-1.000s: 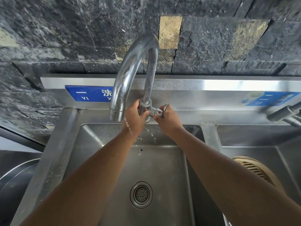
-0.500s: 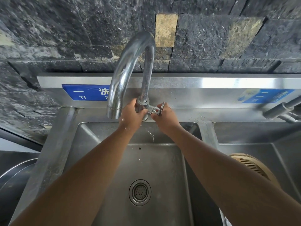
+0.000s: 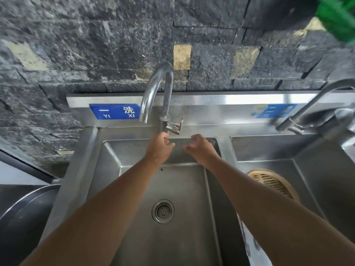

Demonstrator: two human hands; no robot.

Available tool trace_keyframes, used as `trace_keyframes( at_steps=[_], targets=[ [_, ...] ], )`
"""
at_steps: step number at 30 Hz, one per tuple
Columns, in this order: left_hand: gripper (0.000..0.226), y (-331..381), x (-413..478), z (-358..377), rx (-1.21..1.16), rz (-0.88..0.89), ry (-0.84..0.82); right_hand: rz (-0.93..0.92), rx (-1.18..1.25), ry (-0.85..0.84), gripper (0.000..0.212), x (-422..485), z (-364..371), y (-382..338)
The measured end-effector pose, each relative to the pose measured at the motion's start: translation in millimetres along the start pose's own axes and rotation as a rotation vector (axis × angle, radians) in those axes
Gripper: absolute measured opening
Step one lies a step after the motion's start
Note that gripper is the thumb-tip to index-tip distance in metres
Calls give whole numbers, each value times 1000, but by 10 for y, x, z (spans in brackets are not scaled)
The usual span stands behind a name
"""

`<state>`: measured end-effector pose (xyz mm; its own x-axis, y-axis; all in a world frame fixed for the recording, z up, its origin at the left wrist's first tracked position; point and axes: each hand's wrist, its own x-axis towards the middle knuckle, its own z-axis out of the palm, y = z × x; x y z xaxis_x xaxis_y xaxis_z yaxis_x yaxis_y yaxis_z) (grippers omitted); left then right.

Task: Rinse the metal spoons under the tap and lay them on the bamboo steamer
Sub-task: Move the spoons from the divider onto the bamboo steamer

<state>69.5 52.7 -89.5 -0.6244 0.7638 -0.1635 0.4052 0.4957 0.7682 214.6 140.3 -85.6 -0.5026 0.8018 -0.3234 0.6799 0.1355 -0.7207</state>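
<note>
Looking down from the head camera, two bare forearms reach over the left basin of a steel double sink. The left hand sits just below the base of the tap, fingers curled in loosely; its fingertips look close to or touching the tap's stem, but I cannot tell whether they grip it. The right hand hangs a little to the right, half open, fingers bent, holding nothing. The tap handle sticks out to the right, above and between both hands, touched by neither. No water shows at the spout. A round drain lies in the basin floor. The bamboo steamer rests in the right basin, partly hidden behind the right forearm; no spoons are visible on the part that shows. A blue label is fixed on the steel backsplash left of the tap. A second tap is at far right, blurred. The wall behind is dark stone.
</note>
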Motion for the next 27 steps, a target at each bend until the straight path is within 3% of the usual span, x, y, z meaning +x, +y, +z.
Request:
trace_keyframes(
  at_steps=[3, 6, 18, 27],
  targets=[
    [42, 106, -382, 99, 11, -3, -69, -12, 106, -92, 28, -363, -145, 147],
    [42, 277, -772, 231, 18, 17, -105, -14, 161, -93, 18, -672, -304, 332],
    [41, 834, -2112, 1571, 17, -102, -67, -58, 99, -85, 21, -1492, -1170, 1727],
    [73, 688, -3016, 2676, 60, -261, 74, -41, 39, -183, 21, -1939, -1396, 2698]
  ],
)
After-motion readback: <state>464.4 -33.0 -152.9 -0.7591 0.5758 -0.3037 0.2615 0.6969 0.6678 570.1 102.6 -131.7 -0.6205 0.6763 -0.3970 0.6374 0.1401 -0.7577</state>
